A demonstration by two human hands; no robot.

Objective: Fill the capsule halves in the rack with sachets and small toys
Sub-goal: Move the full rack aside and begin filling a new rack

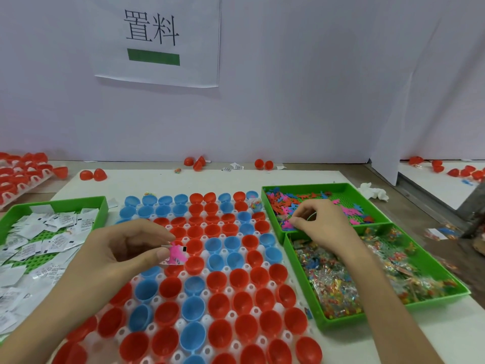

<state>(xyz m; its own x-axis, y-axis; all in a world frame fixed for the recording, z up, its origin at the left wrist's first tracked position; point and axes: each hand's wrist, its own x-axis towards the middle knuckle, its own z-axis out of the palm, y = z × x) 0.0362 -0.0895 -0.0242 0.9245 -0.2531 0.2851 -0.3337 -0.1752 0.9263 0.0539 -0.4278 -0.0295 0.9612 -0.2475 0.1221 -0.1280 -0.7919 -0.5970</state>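
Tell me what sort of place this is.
Probably a hand-packing bench in a toy workshop: a rack of red and blue capsule halves, green trays of sachets and small toys, a paper sign on the partition.

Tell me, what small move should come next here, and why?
Probably the left hand should drop its pinched pink toy and sachet into the empty red half beside it; the right hand is busy picking in the toy tray.
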